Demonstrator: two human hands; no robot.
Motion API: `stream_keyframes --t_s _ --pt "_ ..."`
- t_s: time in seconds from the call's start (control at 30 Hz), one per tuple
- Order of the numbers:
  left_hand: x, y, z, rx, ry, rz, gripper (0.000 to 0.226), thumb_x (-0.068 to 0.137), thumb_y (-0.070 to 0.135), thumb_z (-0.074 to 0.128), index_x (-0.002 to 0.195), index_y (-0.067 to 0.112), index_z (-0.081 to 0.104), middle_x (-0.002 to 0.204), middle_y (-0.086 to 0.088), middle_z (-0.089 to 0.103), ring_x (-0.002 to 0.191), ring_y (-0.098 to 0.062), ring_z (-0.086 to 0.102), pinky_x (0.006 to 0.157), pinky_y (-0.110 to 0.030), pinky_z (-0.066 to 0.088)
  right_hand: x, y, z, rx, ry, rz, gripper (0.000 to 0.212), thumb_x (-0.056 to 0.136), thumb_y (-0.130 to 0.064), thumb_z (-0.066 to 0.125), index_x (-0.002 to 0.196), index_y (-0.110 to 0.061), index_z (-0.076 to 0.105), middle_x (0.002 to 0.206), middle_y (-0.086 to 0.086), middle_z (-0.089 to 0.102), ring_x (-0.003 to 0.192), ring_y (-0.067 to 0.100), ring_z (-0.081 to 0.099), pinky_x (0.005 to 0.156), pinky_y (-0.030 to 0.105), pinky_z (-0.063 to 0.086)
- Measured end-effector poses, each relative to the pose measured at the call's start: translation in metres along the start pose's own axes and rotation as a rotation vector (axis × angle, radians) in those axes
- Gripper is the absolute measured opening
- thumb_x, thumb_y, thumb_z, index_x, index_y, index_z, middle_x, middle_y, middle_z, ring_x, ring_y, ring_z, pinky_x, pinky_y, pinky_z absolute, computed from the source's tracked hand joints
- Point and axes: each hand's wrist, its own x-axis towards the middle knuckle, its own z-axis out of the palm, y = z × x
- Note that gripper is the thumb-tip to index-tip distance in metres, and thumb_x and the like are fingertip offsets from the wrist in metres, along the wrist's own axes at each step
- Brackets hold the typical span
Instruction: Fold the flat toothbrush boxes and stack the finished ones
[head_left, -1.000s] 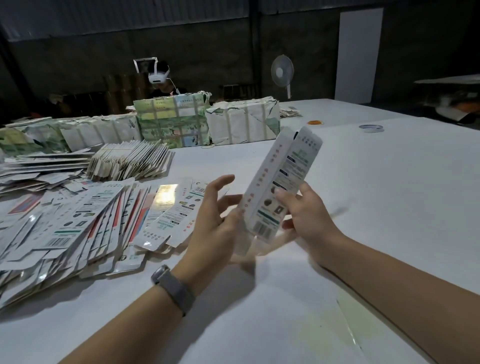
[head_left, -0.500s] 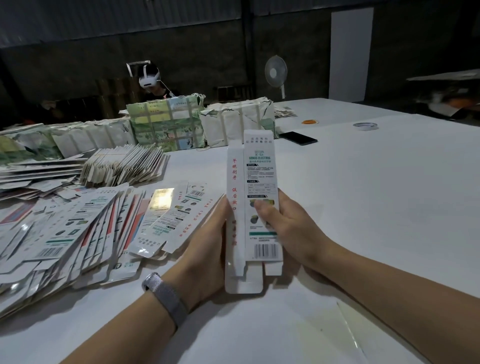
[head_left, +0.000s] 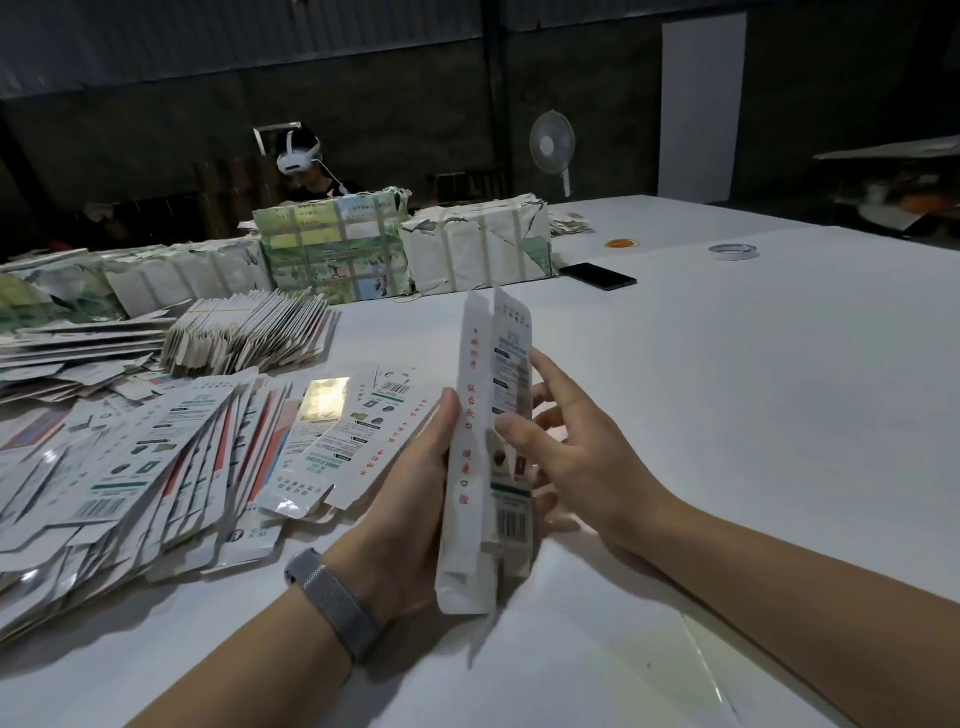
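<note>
Toothbrush box, partly folded, stands nearly upright between my hands, above the near middle of the white table. Its long axis runs from the open flaps at the bottom, close to me, up and slightly away toward the wrapped bundles. The panel with red characters faces left; the panel with the barcode and green print faces right, and a crease runs between them.

My left hand holds the box from the left side, thumb laid along the red-lettered panel. Its fingers are behind the box and I cannot see how they lie. My right hand touches the right panel with fingers mostly straight and spread; the index fingertip presses near the crease. It does not clasp the box.

The lower flaps are blurred, so I cannot tell whether they are tucked. The small print is not legible.

Left of the box lies a fanned spread of flat boxes, overlapping, their left part cut off by the frame edge. Behind it sits a banded stack of flat boxes. Further back, wrapped bundles stand in a row; their contents are hidden by the wrapping. A dark phone lies flat beside them, and a tape roll lies well apart to the right. Another person is behind the bundles, mostly hidden.
</note>
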Motion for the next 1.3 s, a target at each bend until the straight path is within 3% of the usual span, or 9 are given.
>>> stream_keyframes --t_s 0.1,0.2,0.37,0.5,0.7,0.83,0.97,1.1,1.3 --pt "-0.002 -0.003 0.009 0.089 0.023 -0.001 0.056 0.084 0.062 0.050 0.121 0.027 0.073 0.114 -0.017 0.073 0.098 -0.034 0.072 0.084 -0.052 0.060 0.002 0.001 -0.002 0.044 -0.009 0.057 0.075 0.083 -0.062 0.063 0.148 -0.050 0.029 0.104 -0.019 0.058 0.094 0.004 0.067 0.066 0.025 0.058" --pt "0.002 -0.005 0.013 0.149 0.039 0.118 0.053 0.094 0.047 0.050 0.139 0.020 0.057 0.089 -0.016 0.070 0.071 -0.019 0.072 0.065 -0.033 0.061 0.002 -0.001 -0.004 0.060 -0.028 0.089 0.088 0.077 -0.061 0.056 0.155 -0.036 0.024 0.106 -0.008 0.063 0.093 0.007 0.070 0.066 0.019 0.054" --pt "0.002 -0.006 0.015 0.180 0.039 0.159 0.056 0.078 0.052 0.073 0.130 0.051 0.050 0.086 -0.004 0.076 0.066 -0.017 0.071 0.059 -0.030 0.057 0.003 -0.004 -0.005 0.105 -0.015 0.095 0.064 0.089 -0.056 0.056 0.148 -0.036 0.040 0.102 0.004 0.069 0.088 0.016 0.071 0.081 0.042 0.057" --pt "0.005 -0.007 0.005 0.140 0.180 0.172 0.053 0.076 0.032 0.074 0.125 0.040 0.058 0.088 -0.007 0.073 0.074 -0.022 0.074 0.062 -0.031 0.059 0.004 -0.004 -0.007 0.135 0.007 0.108 0.027 0.104 -0.039 0.045 0.128 -0.051 0.050 0.102 0.006 0.070 0.089 0.026 0.071 0.083 0.046 0.059" --pt "0.006 -0.014 0.010 0.129 0.124 0.204 0.069 0.079 0.029 0.069 0.141 0.037 0.039 0.089 -0.006 0.073 0.085 -0.025 0.076 0.067 -0.035 0.061 0.004 -0.001 -0.010 0.175 -0.022 0.111 0.054 0.089 -0.058 0.039 0.139 -0.042 0.050 0.117 -0.002 0.070 0.097 0.025 0.074 0.077 0.037 0.063" --pt "0.005 -0.015 0.013 0.181 0.113 0.192 0.056 0.089 0.028 0.064 0.142 0.029 0.047 0.105 -0.010 0.073 0.091 -0.026 0.075 0.070 -0.036 0.061 0.005 -0.001 -0.011 0.187 -0.018 0.112 0.057 0.086 -0.059 0.040 0.140 -0.042 0.049 0.126 -0.003 0.066 0.103 0.025 0.072 0.085 0.045 0.061" --pt "0.003 -0.014 0.012 0.271 0.127 0.162 0.036 0.098 0.030 0.055 0.134 0.035 0.053 0.091 0.001 0.075 0.086 -0.020 0.076 0.069 -0.030 0.060 0.006 0.001 -0.012 0.174 -0.024 0.112 0.044 0.093 -0.052 0.041 0.137 -0.050 0.046 0.118 -0.006 0.069 0.100 0.024 0.073 0.083 0.045 0.062" --pt "0.004 -0.013 0.010 0.382 0.159 0.140 0.027 0.105 0.036 0.045 0.131 0.037 0.052 0.080 0.004 0.075 0.077 -0.017 0.076 0.066 -0.025 0.059 0.007 0.002 -0.012 0.161 -0.031 0.134 0.030 0.103 -0.040 0.042 0.118 -0.066 0.040 0.097 -0.018 0.073 0.092 0.017 0.075 0.068 0.031 0.062" --pt "0.002 -0.009 0.007 0.475 0.183 0.185 0.023 0.105 0.038 0.044 0.124 0.031 0.056 0.079 0.005 0.074 0.073 -0.017 0.075 0.066 -0.027 0.059 0.009 0.000 -0.016 0.165 0.010 0.135 0.036 0.103 -0.031 0.051 0.118 -0.062 0.039 0.096 0.003 0.076 0.087 0.031 0.073 0.085 0.055 0.057"
